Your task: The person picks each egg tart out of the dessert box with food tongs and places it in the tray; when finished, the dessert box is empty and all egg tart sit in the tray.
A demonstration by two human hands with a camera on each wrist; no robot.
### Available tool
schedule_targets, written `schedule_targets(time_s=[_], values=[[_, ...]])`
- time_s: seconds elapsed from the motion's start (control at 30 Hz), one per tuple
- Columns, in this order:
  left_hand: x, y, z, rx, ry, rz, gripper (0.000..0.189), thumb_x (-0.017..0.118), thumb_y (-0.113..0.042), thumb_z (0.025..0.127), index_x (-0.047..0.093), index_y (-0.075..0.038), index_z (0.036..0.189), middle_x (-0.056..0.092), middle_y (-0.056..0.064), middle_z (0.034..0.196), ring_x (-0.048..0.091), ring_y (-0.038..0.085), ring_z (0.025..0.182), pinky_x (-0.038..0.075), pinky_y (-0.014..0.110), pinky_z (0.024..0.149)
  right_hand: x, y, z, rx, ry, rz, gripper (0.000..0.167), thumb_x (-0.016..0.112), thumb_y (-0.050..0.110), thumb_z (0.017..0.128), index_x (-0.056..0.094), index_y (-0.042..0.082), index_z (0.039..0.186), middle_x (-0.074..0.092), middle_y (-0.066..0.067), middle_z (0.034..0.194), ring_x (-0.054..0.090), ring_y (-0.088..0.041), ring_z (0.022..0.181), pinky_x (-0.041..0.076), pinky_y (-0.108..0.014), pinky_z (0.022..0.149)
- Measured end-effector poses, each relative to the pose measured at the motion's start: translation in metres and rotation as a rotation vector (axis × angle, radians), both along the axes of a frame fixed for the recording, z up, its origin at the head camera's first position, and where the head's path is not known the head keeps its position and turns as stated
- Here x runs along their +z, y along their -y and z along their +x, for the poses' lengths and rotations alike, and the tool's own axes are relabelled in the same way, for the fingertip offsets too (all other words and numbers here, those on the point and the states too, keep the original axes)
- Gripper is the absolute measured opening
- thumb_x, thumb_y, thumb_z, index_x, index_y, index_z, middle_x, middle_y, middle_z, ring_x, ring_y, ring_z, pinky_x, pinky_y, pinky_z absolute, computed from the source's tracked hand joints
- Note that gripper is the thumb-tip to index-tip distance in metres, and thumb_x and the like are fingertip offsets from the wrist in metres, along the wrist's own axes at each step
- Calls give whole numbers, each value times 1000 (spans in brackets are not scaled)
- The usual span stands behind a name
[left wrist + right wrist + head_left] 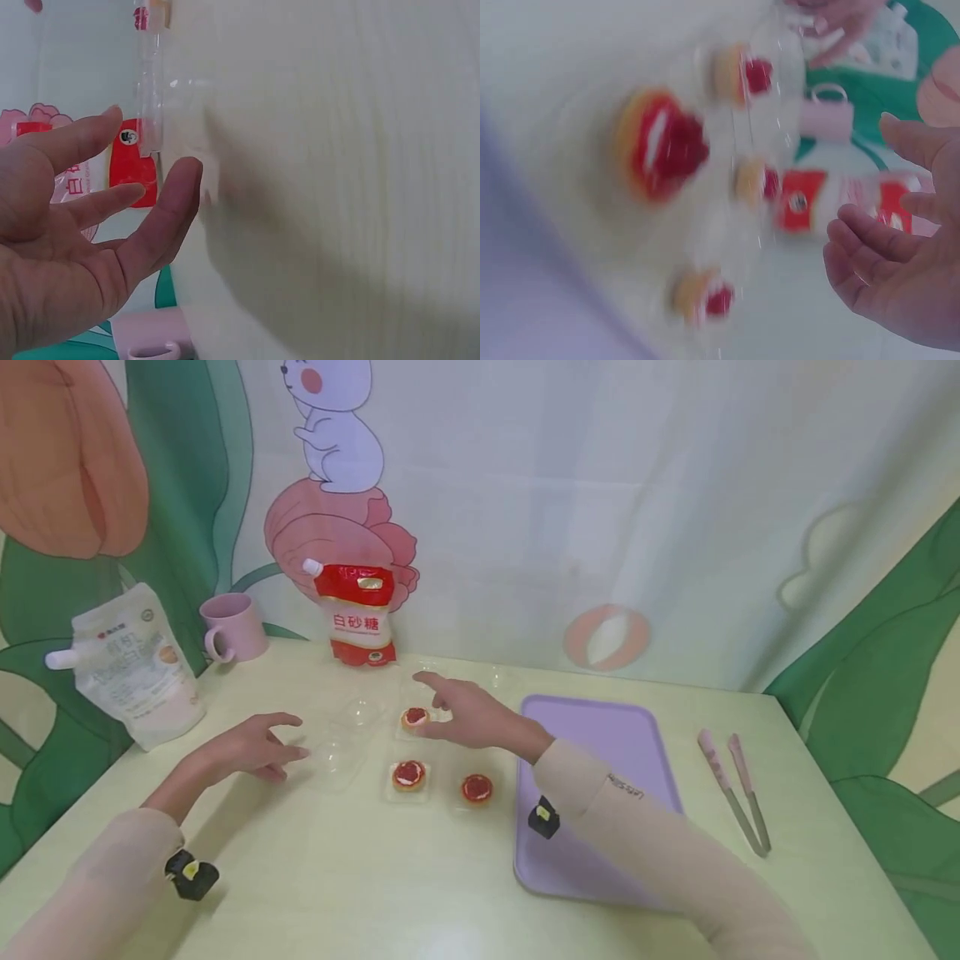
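My right hand (pixel 476 714) hovers over the back of a group of small red-topped tarts, fingers spread and holding nothing. One tart (pixel 415 718) shows just beside its fingers, another tart (pixel 408 775) sits in a clear plastic box nearer me, and a third tart (pixel 477 788) lies to its right. Several tarts, including a large near one (pixel 660 146), appear in the right wrist view, which is blurred. Left of them, my left hand (pixel 243 750) is held above the table with loosely bent fingers and nothing in it. Clear plastic lids (pixel 333 758) stand open beside its fingertips.
A purple tray (pixel 585 714) lies right of the tarts, partly under my right sleeve. Tongs (pixel 738 793) rest farther right. Along the back stand a red-and-white pouch (pixel 360 614), a pink mug (pixel 236 622) and a white spouted pouch (pixel 138 664). A printed curtain (pixel 675 527) hangs behind.
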State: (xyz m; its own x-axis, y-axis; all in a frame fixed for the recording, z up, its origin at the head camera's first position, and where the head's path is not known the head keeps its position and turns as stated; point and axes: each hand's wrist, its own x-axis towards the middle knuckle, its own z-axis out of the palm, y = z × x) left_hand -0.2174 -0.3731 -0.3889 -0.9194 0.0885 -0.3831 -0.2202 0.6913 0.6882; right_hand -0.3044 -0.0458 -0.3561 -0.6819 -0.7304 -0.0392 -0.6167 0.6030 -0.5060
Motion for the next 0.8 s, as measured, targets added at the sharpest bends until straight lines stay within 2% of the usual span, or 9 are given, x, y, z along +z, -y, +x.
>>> schedule_targets(time_s=[0.13, 0.23, 0.33, 0.47, 0.6, 0.7, 0.8], values=[[6, 2, -4, 8, -58, -92, 80, 67, -34, 96, 25, 6, 151, 57, 31, 116, 69, 16, 77, 59, 38, 80, 12, -43, -8, -22, -38, -48, 76, 71, 32, 93, 31, 17, 156, 63, -16, 125, 60, -28, 119, 50, -43, 99], [13, -3, -8, 10, -141, -195, 74, 67, -31, 95, 30, 5, 148, 59, 33, 113, 69, 18, 73, 59, 40, 75, 21, -75, -12, -73, -28, -71, 78, 72, 30, 92, 30, 15, 156, 62, -18, 128, 60, -32, 121, 51, -46, 99], [22, -16, -13, 9, -259, -271, 71, 67, -30, 94, 35, 3, 147, 60, 32, 114, 67, 27, 82, 57, 40, 71, 25, -110, -17, -133, -17, -73, 79, 71, 28, 92, 28, 16, 157, 59, -21, 132, 60, -36, 123, 51, -49, 98], [29, -41, -25, -7, -386, -271, 70, 71, -29, 92, 39, -3, 149, 58, 29, 123, 61, 39, 102, 59, 40, 75, 25, -158, -19, -187, -5, -59, 82, 71, 26, 92, 24, 15, 158, 56, -24, 136, 60, -40, 123, 52, -51, 96], [29, -62, -42, -74, -425, -231, 73, 76, -27, 88, 41, -6, 149, 57, 24, 126, 60, 39, 110, 60, 41, 81, 25, -198, -18, -221, -18, -58, 82, 71, 25, 93, 23, 13, 158, 56, -26, 136, 63, -41, 118, 54, -50, 91], [24, -75, -57, -177, -443, -222, 73, 80, -23, 85, 44, -7, 147, 56, 21, 130, 57, 40, 116, 59, 44, 85, 28, -225, -17, -267, -43, -67, 80, 71, 22, 93, 24, 13, 158, 56, -28, 134, 64, -41, 116, 55, -51, 88], [16, -83, -69, -260, -428, -222, 73, 82, -20, 82, 47, -8, 145, 53, 20, 137, 52, 41, 124, 57, 48, 90, 29, -250, -15, -307, -59, -55, 80, 70, 22, 94, 23, 11, 157, 56, -29, 134, 64, -41, 115, 56, -52, 87]])
